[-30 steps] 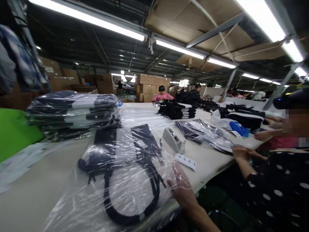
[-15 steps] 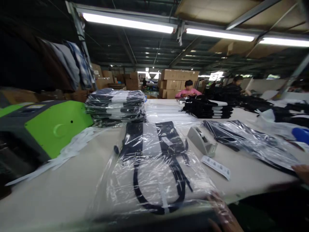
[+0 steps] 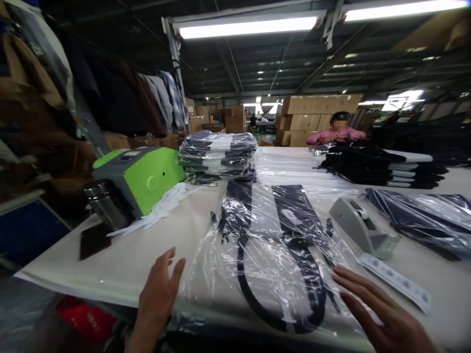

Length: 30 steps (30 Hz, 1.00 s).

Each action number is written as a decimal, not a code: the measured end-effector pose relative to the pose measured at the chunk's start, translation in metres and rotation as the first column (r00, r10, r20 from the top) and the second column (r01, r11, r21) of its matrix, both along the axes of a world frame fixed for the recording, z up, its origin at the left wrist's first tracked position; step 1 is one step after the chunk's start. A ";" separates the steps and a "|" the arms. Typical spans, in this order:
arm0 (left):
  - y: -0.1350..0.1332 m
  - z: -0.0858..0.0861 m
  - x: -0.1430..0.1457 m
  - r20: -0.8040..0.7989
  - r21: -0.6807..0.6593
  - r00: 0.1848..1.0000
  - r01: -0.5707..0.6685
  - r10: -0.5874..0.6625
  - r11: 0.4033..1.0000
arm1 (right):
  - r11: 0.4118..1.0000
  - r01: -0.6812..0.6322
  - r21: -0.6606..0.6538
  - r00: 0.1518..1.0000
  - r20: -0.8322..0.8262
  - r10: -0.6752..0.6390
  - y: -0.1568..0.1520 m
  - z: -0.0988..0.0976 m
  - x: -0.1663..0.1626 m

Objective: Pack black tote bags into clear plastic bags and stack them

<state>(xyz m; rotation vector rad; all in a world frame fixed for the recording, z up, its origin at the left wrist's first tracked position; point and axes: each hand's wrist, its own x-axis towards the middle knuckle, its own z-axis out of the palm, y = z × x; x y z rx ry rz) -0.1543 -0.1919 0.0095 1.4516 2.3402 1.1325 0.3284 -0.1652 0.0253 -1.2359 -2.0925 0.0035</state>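
In front of me on the table lies a dark apron with a pale middle band and a looped strap, inside a clear plastic bag. My left hand is open just left of the bag, thumb and fingers apart, holding nothing. On the other side, my right hand is open over the bag's right edge with fingers stretched out; whether it touches the plastic I cannot tell. Beyond that hand are a sheet of printed labels and a grey tape dispenser.
A green and grey machine and a thermos stand at the left. Behind the bag are a stack of bagged goods and clear plastic sheets. Dark folded goods are piled at right, with a person behind.
My view has swung left, so things on the table appear farther right. My left hand has come into view beside the bag. The right hand has moved up along the bag's right edge.
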 end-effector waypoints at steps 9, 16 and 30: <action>0.044 0.013 0.039 -0.197 -0.473 0.972 0.023 -0.131 0.881 | 0.946 -0.312 -0.088 0.932 0.167 0.322 0.128 0.040 -0.195; 0.037 0.002 0.034 -0.073 -0.541 0.994 0.025 -0.076 0.841 | 0.880 -0.304 -0.366 0.882 0.241 0.405 0.178 0.000 -0.258; 0.102 0.040 0.041 -0.274 -0.043 0.909 0.316 -0.315 0.948 | 0.805 -0.335 -0.489 0.935 -0.070 0.347 0.214 0.009 -0.235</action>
